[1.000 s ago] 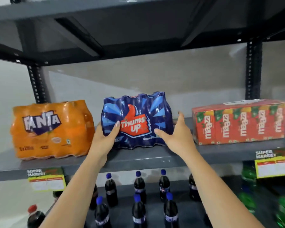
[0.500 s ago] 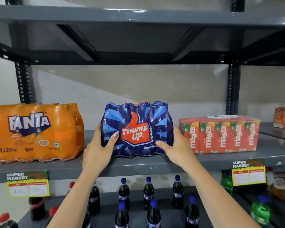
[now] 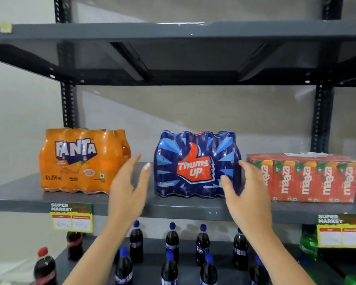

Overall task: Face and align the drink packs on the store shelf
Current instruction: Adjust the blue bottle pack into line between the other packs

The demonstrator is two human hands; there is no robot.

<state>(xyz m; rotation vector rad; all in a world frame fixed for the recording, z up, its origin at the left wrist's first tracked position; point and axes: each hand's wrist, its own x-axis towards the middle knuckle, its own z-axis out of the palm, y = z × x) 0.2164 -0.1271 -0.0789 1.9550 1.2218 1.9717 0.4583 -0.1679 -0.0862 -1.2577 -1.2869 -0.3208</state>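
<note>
A blue Thums Up pack (image 3: 195, 164) stands upright on the grey shelf (image 3: 173, 206), its label facing me. Left of it sits an orange Fanta pack (image 3: 80, 161), turned slightly, and to the right lies a red Maaza carton pack (image 3: 308, 177). My left hand (image 3: 130, 188) hovers open in the gap between the Fanta and Thums Up packs, touching neither. My right hand (image 3: 247, 192) is open with spread fingers at the Thums Up pack's right lower corner, just off it or barely brushing it.
Several dark cola bottles (image 3: 172, 241) with blue caps stand on the lower shelf, a red-capped one (image 3: 44, 266) at the left, green bottles (image 3: 308, 241) at the right. Price tags (image 3: 71, 218) hang on the shelf edge. An upper shelf (image 3: 173, 32) runs overhead.
Both hands have let go of the Thums Up pack and drawn back from its sides. The pack now stands alone, and the view has shifted left and back.
</note>
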